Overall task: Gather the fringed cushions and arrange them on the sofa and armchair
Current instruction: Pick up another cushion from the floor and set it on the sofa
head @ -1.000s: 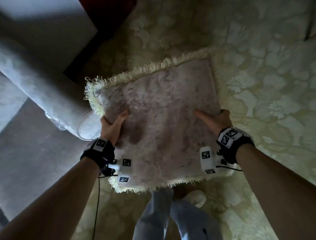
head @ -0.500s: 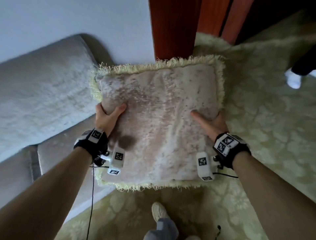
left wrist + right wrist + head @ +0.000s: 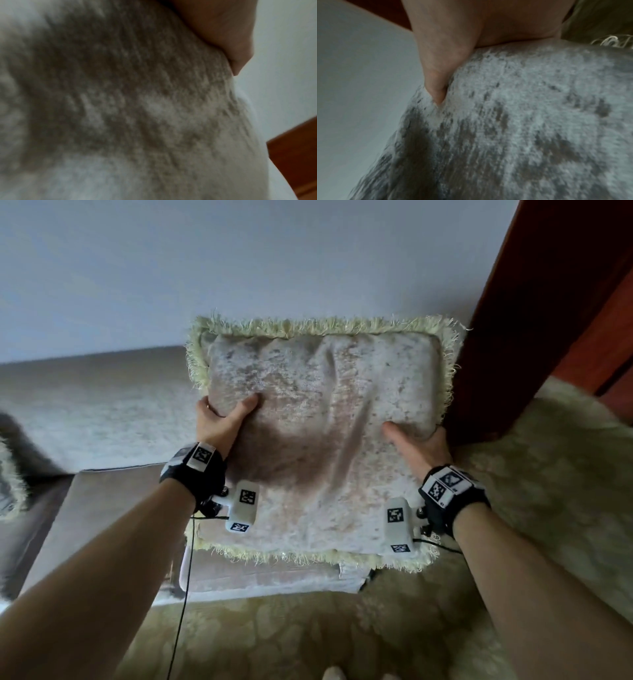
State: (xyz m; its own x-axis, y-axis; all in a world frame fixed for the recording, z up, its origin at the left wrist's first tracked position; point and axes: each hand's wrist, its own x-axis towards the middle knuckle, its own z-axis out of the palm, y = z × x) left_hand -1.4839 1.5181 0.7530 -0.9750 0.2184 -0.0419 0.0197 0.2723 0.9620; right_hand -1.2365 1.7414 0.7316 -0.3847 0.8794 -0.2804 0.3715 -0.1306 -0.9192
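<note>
A square pale plush cushion with a cream fringe (image 3: 318,419) is held up in front of me, above the right end of a beige sofa (image 3: 96,412). My left hand (image 3: 222,419) grips its left edge, thumb on the front face, the other fingers hidden behind. My right hand (image 3: 418,445) grips the right edge the same way. In the left wrist view the cushion's fabric (image 3: 137,108) fills the frame under my thumb (image 3: 231,44). The right wrist view shows the cushion's fabric (image 3: 522,121) with my thumb (image 3: 436,75) pressed into it.
A second fringed cushion (image 3: 10,474) shows partly at the far left on the sofa seat. A red-brown wooden door frame (image 3: 534,313) stands right of the cushion. A cream fluffy covering (image 3: 548,474) lies at right. Patterned green carpet (image 3: 308,635) covers the floor.
I have lifted the cushion from over the carpet and carried it to the sofa's right end; my view has tilted up toward the wall. Both hands keep the same grip.
</note>
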